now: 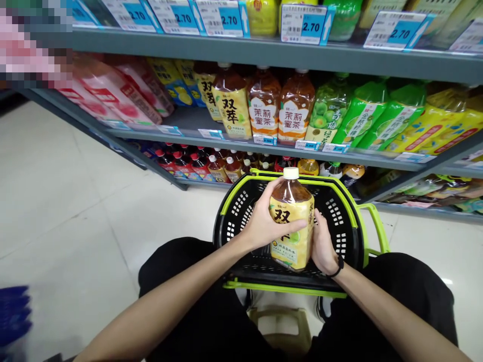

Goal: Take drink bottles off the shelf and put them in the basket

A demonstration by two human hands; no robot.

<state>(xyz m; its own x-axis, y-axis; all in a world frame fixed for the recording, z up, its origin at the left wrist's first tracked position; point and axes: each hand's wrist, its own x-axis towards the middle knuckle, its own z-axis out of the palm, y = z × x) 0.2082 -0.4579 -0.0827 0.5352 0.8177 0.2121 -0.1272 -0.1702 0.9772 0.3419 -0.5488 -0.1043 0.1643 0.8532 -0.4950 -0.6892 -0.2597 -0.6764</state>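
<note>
Both hands grip a large tea bottle (291,221) with a yellow label and white cap, held upright over a black shopping basket (341,221) with lime-green rim and handles. My left hand (264,221) wraps the bottle's left side, thumb across the label. My right hand (324,244) presses against its right side, a black band on the wrist. The basket sits on the floor between my knees, and its bottom shows no other goods.
Grey store shelves (264,55) run ahead, stocked with big bottles of tea (264,103) and green drinks (362,113); small bottles (211,163) line the lowest shelf. Price tags reading 2.70 (304,25) hang above. Pale tiled floor (75,201) lies left. I sit on a low stool (281,327).
</note>
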